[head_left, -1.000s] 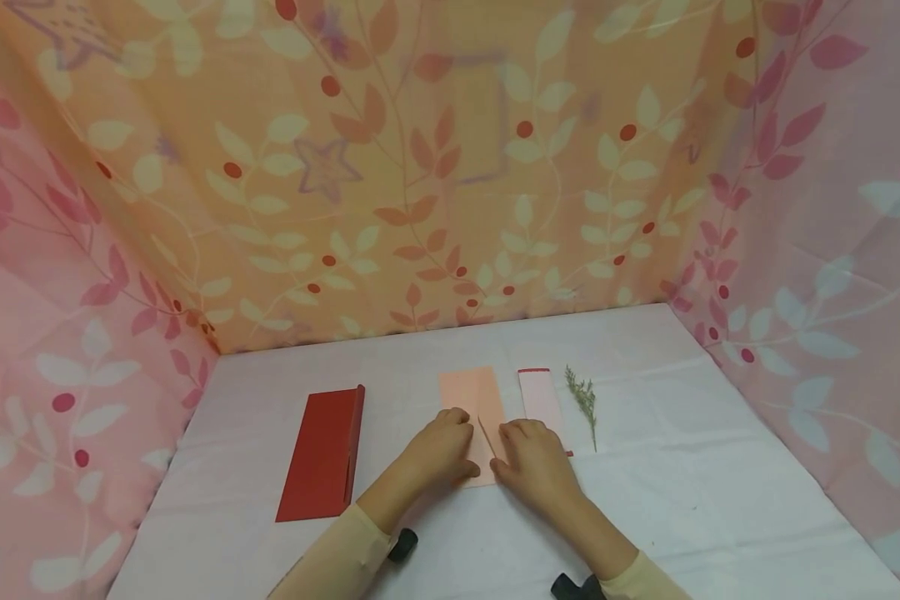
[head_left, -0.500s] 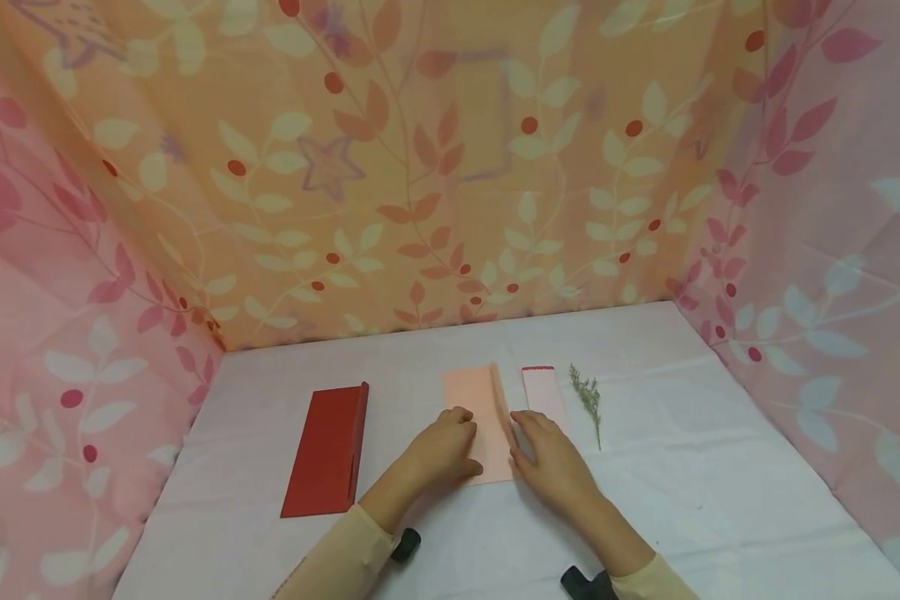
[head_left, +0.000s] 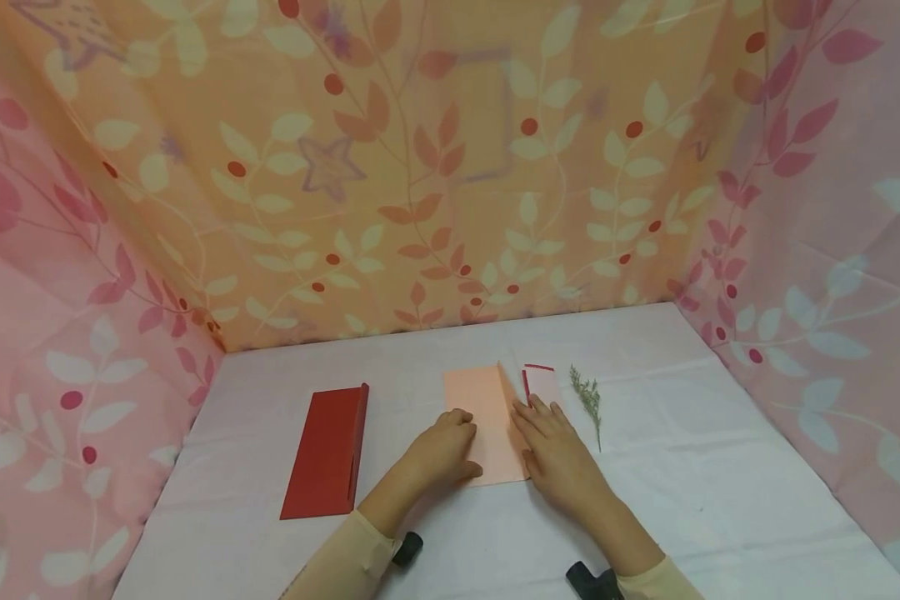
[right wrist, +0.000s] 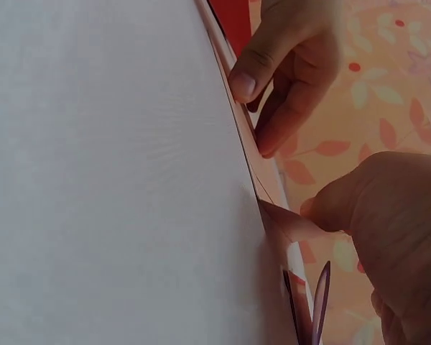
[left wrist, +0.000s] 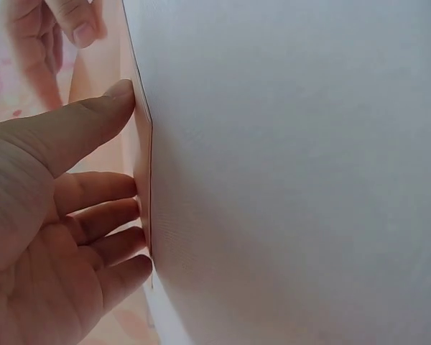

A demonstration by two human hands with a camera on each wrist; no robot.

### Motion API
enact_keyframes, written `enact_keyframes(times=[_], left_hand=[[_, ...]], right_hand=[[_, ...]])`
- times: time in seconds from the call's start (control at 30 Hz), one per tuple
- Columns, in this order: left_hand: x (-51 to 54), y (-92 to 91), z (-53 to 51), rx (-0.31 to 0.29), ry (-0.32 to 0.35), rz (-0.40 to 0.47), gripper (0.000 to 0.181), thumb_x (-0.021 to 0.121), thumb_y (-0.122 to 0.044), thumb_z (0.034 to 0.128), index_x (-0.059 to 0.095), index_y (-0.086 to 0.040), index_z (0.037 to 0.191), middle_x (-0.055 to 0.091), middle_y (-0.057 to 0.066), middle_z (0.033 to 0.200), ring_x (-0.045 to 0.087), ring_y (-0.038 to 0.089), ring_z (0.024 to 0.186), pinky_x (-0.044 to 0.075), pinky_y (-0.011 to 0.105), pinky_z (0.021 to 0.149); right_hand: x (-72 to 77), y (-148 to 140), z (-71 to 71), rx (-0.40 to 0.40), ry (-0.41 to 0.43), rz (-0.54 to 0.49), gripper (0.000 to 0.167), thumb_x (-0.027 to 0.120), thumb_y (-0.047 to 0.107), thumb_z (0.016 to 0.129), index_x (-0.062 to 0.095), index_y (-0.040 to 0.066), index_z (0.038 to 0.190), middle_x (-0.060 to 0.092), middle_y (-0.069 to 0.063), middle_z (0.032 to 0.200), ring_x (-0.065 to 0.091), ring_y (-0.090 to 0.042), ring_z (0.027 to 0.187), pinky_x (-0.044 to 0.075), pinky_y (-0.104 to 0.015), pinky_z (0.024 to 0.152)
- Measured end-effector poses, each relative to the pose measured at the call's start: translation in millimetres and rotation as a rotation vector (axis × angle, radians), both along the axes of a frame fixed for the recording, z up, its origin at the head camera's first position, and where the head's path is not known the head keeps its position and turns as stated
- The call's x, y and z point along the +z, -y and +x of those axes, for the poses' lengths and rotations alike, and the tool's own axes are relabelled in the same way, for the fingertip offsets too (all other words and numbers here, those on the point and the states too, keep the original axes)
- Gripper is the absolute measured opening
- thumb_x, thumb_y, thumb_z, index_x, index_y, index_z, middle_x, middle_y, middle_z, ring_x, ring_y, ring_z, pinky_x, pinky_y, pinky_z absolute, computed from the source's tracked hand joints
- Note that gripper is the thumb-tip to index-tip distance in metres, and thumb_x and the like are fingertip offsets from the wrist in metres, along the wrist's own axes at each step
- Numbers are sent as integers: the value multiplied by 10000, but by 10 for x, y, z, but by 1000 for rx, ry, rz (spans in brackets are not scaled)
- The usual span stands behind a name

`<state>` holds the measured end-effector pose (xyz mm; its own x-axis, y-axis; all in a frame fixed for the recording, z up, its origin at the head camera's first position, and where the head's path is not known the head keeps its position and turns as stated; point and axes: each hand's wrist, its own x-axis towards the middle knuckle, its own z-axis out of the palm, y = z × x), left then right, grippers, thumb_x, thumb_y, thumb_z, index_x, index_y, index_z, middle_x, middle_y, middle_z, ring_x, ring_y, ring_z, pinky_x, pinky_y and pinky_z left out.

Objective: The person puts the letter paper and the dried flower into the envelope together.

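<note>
A peach folded paper [head_left: 487,425] lies on the white table, its right flap standing up at an angle along a crease. My left hand [head_left: 442,446] rests on the paper's left part, thumb and fingertips touching it. In the left wrist view the thumb [left wrist: 100,118] and the fingers [left wrist: 108,219] lie on its surface. My right hand [head_left: 558,454] touches the raised flap with straight fingers, over a pale pink strip [head_left: 542,382] with red edges. Its thumb [right wrist: 337,205] meets the flap's lower edge in the right wrist view; its other fingers are mostly hidden there.
A red folded paper [head_left: 322,454] with a raised right edge lies to the left. Right of the pink strip is a dried green sprig [head_left: 587,400]. Patterned cloth walls [head_left: 420,167] stand behind and at both sides of the white-covered table [head_left: 720,500].
My right hand has moved rightward, swinging the peach flap from near the paper's middle outward to the right. The pink strip's left edge now shows red. My left hand stays on the paper.
</note>
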<state>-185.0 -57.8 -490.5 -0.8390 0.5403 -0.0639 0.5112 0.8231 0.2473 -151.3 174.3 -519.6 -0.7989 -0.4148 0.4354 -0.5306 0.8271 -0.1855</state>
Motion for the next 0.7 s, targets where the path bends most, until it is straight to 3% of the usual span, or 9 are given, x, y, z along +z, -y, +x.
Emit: enact_keyframes(times=[0.2, 0.47, 0.7], left_hand=[[-61, 43, 8, 27, 21, 34, 671, 841, -373, 840, 623, 12, 1345, 531, 115, 1464, 503, 270, 1368, 486, 400, 1077], [-35, 151, 21, 27, 24, 11, 655, 861, -301, 810, 625, 28, 1323, 545, 134, 1453, 538, 276, 1348, 462, 400, 1108], [-15, 153, 49, 2, -21, 6, 436, 875, -214, 767, 705, -18, 1117, 600, 172, 1402, 531, 325, 1351, 440, 418, 1128]], right_hand=[[-32, -65, -26, -13, -20, 27, 590, 805, 158, 840, 621, -25, 1369, 582, -144, 1470, 451, -386, 1440, 324, -590, 1178], [-1, -53, 1, -14, 146, -10, 644, 801, 329, 880, 610, -13, 1390, 570, -126, 1485, 403, -370, 1476, 245, -548, 1231], [-1, -37, 11, 10, 172, 1, 635, 801, 368, 875, 638, -9, 1359, 598, -132, 1450, 417, -380, 1466, 239, -559, 1232]])
